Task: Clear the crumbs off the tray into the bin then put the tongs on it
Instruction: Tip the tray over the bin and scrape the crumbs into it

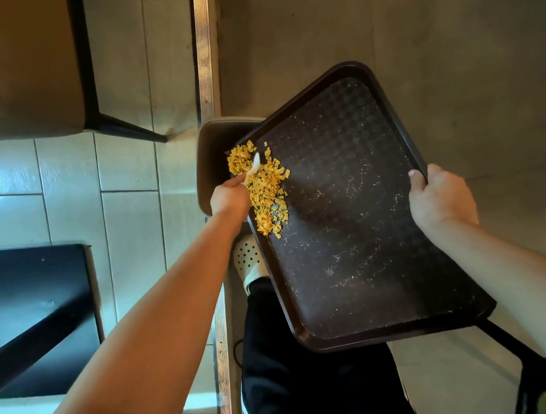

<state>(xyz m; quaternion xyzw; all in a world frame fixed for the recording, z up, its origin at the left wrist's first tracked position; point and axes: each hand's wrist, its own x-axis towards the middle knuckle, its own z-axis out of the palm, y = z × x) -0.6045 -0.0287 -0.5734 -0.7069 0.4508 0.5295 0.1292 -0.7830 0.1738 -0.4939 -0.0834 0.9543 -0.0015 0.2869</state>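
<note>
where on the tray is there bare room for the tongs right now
The tray is bare, apart from fine specks, from the crumbs across to the rim gripped by the right hand, and down to the near edge. It is crowded only at the bin-side corner, where the left hand works.

Tray (351, 225) held tilted, its low corner over bin (214, 145) mouth; most of opening covered, only left part open. Left grip (230, 197) at tray's left rim, crumbs (265, 190) heaped just beside it along rim. Right grip (440, 196) holds right rim. Tray centre bare. Shoe (248, 260) under tray. Dark bench (29, 310) well left, tiled floor (131, 221) between.
</note>
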